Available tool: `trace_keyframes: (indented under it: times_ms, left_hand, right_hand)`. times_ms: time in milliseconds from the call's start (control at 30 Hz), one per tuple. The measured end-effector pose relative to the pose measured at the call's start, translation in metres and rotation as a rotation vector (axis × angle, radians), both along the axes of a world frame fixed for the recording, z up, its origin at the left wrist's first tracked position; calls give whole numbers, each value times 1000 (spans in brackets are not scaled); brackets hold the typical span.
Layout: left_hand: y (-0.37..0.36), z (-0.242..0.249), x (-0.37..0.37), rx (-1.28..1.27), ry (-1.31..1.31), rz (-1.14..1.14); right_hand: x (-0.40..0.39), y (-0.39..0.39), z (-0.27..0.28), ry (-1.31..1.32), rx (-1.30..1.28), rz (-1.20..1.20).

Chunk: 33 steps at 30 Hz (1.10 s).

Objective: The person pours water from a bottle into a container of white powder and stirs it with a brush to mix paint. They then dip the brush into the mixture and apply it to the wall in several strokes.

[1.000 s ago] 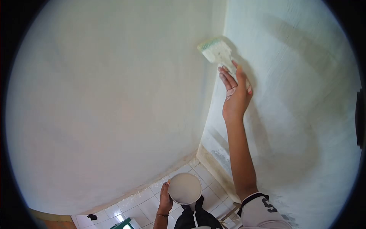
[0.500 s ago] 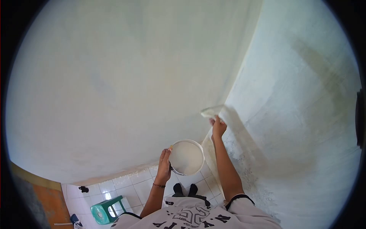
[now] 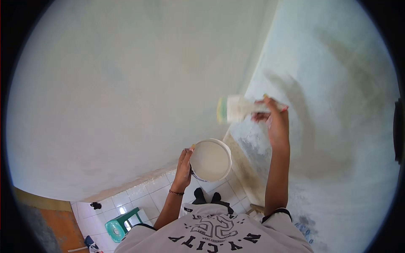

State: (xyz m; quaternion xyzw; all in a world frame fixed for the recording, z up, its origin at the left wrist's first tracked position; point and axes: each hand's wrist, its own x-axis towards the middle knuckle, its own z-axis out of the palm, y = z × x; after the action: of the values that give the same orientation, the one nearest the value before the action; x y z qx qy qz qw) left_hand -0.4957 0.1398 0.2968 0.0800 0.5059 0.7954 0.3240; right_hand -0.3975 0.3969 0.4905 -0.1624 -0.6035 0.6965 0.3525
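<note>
My left hand (image 3: 183,168) grips the left rim of a round white bucket (image 3: 230,157), which holds pale, off-white paint (image 3: 210,161). My right hand (image 3: 273,114) is closed round the handle of a wide paintbrush (image 3: 237,109), up and to the right of the bucket. The brush points left, its tip end yellowish-green, and is blurred by motion. It is near the corner where two walls meet; whether it touches the wall cannot be told.
A pale wall (image 3: 139,92) fills the left and middle, and a patchy bluish wall (image 3: 337,105) stands at the right. Below are white floor tiles (image 3: 152,185), a green plastic stool (image 3: 120,224) at lower left and an orange panel (image 3: 59,227).
My right hand has moved up and to the right with the brush, which now shows its broad side. The bucket in my left hand sits slightly higher in view.
</note>
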Motion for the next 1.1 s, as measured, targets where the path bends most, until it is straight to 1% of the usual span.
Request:
trace_keyframes:
  times_ms: [100,133,233,333,467,500,533,633,667,733,800,900,1000,1033,1100]
  left_hand:
    - [-1,30,-2,-22,-61,-46]
    - [-1,34,-6,-21,-55,-66]
    - [7,42,-32,-31,-64,-119]
    - [18,42,-46,-51,-98,-156]
    - [24,46,-57,-61,-153,-203]
    - [24,45,-57,-66,-170,-212]
    - [24,32,-55,-82,-181,-225]
    - [10,32,-45,-97,-221,-257]
    - [10,19,-39,-96,-235,-259]
    - [15,18,-34,-114,-256,-254]
    - [12,23,-19,-151,-265,-250]
    - [1,26,-11,-170,-292,-341]
    - [-8,-3,-4,-78,-336,-348]
    - [-11,-8,-6,-85,-327,-368]
    - [-30,-15,-12,-94,-318,-401]
  right_hand:
    - [21,-33,-31,-199,2,-17]
    - [24,-41,-44,-255,-11,-2]
    - [13,-51,-78,-305,-63,82]
    - [5,-60,-83,-352,-62,85]
    - [-7,-73,-70,-468,-64,-25]
    - [-10,-75,-68,-490,-81,-60]
    - [-11,-79,-81,-510,-102,-99]
    - [-13,-106,-83,-480,-177,-328]
    - [-11,-110,-89,-473,-211,-361]
    - [-9,-119,-98,-451,-273,-422]
    - [5,-133,-104,-420,-284,-416]
    - [17,-155,-110,-410,-341,-365]
    - [34,-164,-119,-495,-362,-339]
    - [35,-166,-120,-542,-356,-329]
    - [40,-178,-113,-545,-373,-377]
